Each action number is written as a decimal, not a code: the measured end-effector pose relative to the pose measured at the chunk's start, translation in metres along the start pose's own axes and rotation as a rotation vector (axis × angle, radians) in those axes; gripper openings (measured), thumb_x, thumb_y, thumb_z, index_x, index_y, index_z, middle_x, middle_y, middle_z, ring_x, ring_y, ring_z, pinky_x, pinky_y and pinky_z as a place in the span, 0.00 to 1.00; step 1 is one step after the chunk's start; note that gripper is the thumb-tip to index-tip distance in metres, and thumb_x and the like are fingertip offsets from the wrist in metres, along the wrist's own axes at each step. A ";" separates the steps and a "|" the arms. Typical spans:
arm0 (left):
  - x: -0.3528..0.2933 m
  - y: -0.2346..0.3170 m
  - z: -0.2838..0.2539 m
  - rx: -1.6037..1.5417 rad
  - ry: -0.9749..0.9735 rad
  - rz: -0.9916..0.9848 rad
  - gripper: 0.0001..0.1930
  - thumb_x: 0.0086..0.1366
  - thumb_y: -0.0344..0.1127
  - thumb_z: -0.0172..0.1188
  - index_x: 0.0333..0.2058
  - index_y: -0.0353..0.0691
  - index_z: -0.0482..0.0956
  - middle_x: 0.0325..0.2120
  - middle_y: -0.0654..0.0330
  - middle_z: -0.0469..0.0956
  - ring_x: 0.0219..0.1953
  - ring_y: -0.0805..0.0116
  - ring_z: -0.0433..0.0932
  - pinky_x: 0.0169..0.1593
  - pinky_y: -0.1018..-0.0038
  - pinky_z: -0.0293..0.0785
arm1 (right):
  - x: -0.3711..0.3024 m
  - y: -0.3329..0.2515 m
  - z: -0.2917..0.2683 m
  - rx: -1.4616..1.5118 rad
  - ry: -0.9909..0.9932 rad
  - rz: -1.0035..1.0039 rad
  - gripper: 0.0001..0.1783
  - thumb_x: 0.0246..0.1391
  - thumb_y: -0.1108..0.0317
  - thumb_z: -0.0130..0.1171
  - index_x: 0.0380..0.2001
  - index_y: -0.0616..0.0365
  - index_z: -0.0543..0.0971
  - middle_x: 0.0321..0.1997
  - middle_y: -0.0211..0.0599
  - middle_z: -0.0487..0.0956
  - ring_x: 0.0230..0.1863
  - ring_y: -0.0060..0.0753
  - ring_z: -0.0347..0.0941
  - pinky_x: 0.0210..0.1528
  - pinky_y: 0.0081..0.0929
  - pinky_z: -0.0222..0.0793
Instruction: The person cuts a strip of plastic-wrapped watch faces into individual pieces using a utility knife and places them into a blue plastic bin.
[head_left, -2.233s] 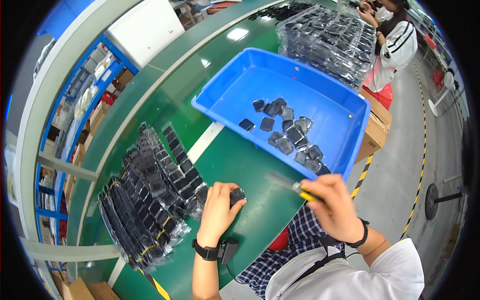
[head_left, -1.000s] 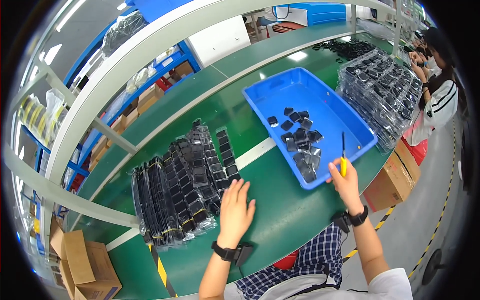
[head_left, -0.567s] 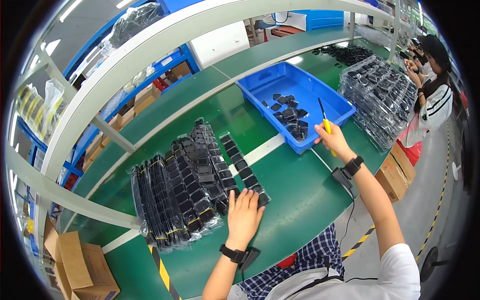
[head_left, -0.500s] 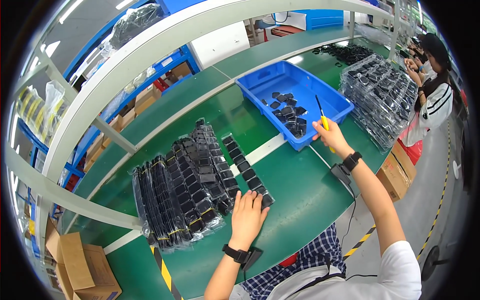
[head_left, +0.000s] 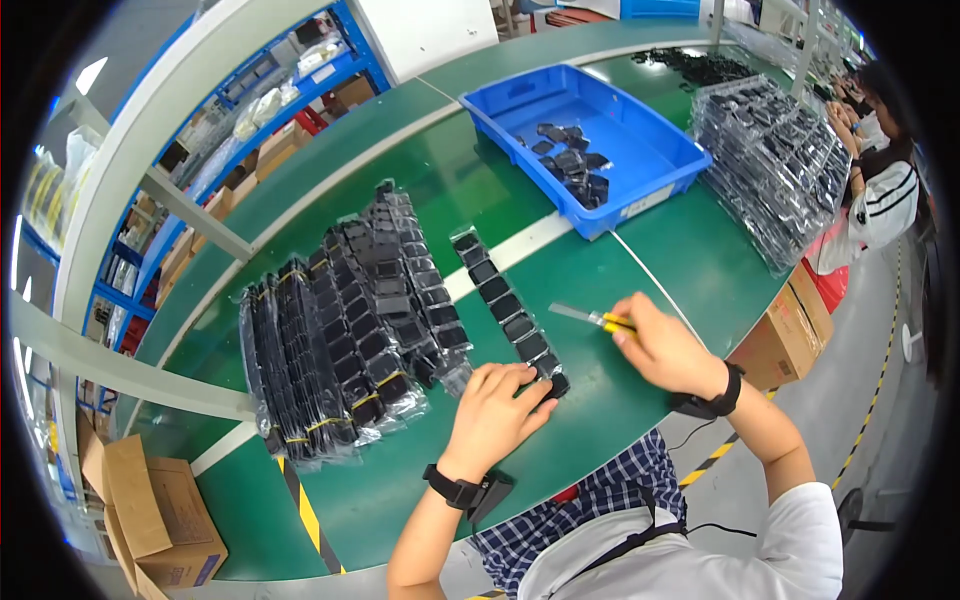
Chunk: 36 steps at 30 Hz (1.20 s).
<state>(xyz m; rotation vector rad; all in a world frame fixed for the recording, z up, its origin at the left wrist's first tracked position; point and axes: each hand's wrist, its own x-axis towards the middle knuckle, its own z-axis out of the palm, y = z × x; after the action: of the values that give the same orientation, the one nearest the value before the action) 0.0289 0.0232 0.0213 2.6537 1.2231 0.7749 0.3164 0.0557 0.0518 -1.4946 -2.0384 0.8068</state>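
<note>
On the green bench top lies a strip of black square pieces in clear plastic, pointing away from me. My left hand holds its near end, fingers bent over the last pieces. In my right hand is a yellow-handled utility knife. Its blade points left towards the strip, apart from it. Left of the strip is a pile of similar strips, several bound with yellow bands. Loose black square pieces lie in a blue bin beyond my right hand.
Stacked clear trays with black parts stand right of the bin, near a heap of small black parts. A white frame post crosses at left. Cardboard boxes stand at both sides. Another person sits far right.
My right hand has brought the knife from over the bin down beside the strip. The strip has shifted slightly right, away from the pile, under my left hand. The view has tilted.
</note>
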 end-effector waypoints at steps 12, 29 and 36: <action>0.009 0.016 -0.005 -0.494 -0.140 -0.251 0.17 0.55 0.29 0.76 0.43 0.43 0.85 0.45 0.62 0.81 0.45 0.64 0.79 0.46 0.68 0.77 | -0.029 0.009 0.038 -0.150 0.081 -0.275 0.17 0.57 0.70 0.67 0.49 0.55 0.80 0.48 0.38 0.77 0.46 0.46 0.78 0.47 0.40 0.77; 0.003 -0.010 0.008 -0.416 -0.046 -0.249 0.11 0.57 0.32 0.75 0.40 0.44 0.89 0.31 0.65 0.83 0.37 0.65 0.76 0.44 0.70 0.74 | -0.025 0.011 0.047 -0.106 0.015 -0.427 0.17 0.51 0.69 0.71 0.46 0.46 0.87 0.47 0.25 0.80 0.51 0.36 0.73 0.55 0.34 0.66; 0.002 -0.011 0.013 -0.387 -0.036 -0.256 0.09 0.57 0.35 0.74 0.38 0.46 0.89 0.31 0.66 0.82 0.37 0.63 0.76 0.44 0.68 0.75 | -0.023 0.013 0.049 -0.090 -0.003 -0.427 0.17 0.51 0.69 0.72 0.46 0.47 0.87 0.47 0.25 0.80 0.52 0.35 0.73 0.57 0.35 0.65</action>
<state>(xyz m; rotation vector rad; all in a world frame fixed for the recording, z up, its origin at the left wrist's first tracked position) 0.0288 0.0339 0.0078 2.1464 1.2268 0.8193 0.2979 0.0281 0.0071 -1.0389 -2.3063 0.5501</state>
